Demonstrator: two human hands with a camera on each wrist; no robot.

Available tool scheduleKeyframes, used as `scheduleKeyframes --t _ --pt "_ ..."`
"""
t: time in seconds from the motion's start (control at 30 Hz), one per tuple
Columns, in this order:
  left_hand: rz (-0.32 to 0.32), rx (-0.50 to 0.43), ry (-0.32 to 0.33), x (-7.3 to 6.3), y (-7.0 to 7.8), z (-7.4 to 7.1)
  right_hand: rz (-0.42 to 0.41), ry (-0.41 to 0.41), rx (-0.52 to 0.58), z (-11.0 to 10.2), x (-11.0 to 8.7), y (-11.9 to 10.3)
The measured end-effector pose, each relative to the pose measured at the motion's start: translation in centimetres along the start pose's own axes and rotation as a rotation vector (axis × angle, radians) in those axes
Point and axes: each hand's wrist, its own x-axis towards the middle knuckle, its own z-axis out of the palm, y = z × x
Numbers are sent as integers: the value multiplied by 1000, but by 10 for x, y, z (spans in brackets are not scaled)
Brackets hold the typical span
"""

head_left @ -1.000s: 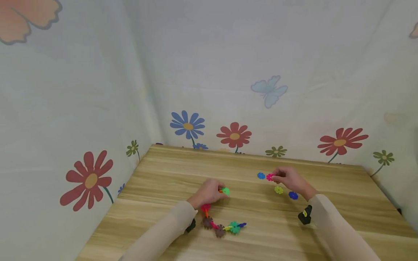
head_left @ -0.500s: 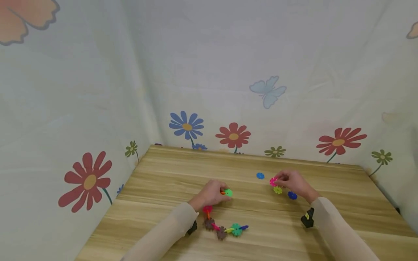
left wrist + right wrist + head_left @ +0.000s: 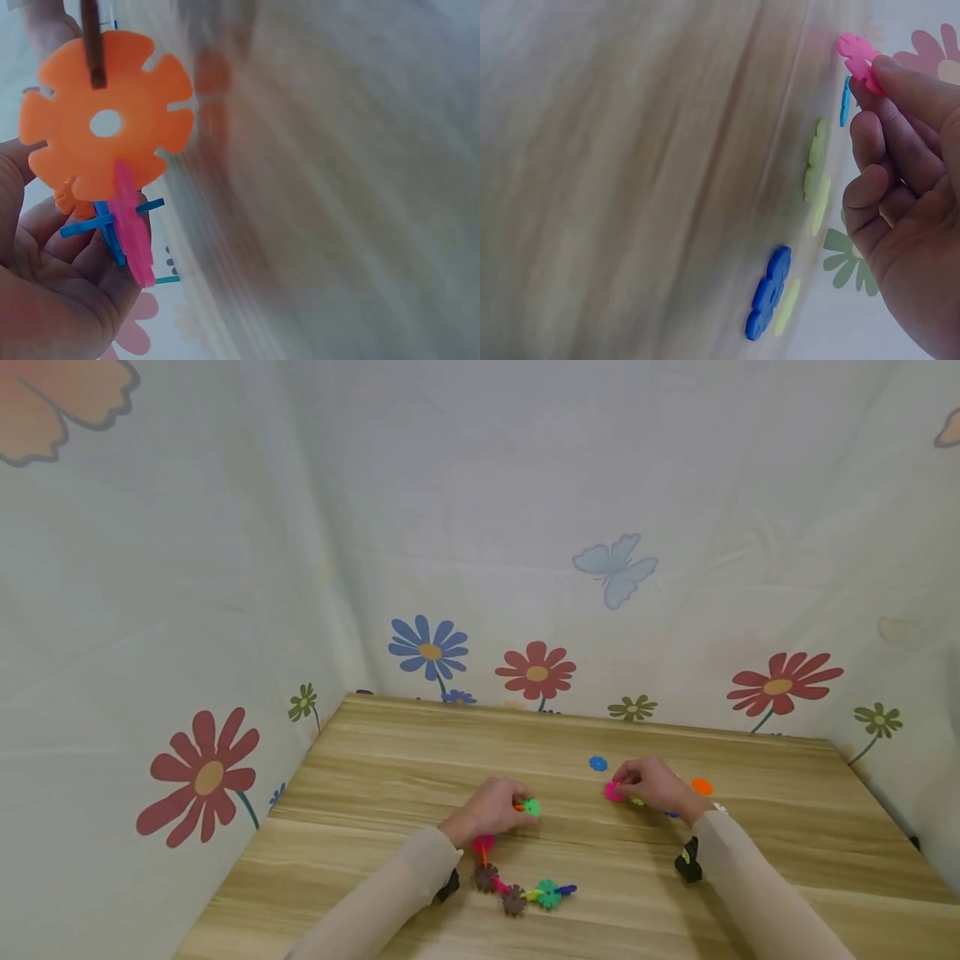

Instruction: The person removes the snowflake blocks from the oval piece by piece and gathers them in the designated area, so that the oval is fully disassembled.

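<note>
Right hand [image 3: 651, 783] pinches one pink disc [image 3: 612, 792]

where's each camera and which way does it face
Head: on the head, facing forward-down over the wood-grain table; left hand, right hand, beige sleeves show.
Left wrist: worn there, facing an orange plastic flower disc; mainly the left hand shows.
Right wrist: worn there, facing a pink plastic flower disc; right hand shows.
Head and right wrist share the pink disc.

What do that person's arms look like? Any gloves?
The left sleeve and right sleeve are plain pale beige. A left black gadget and a right black gadget with a yellow mark show beside them. The left grip and right grip wear no gloves.
</note>
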Motion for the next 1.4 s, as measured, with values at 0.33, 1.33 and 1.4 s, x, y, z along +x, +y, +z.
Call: scheduleKeyframes --t 0.33,1.33,1.4 --pt "31 40 -1 3 4 0 -9 25 -7 5 8 -4" --pt "-27 -53 13 7 13 2 -124 77 55 8 2 -24" --pt "-34 -61 19 8 14 2 -143 65 62 10 2 -29"
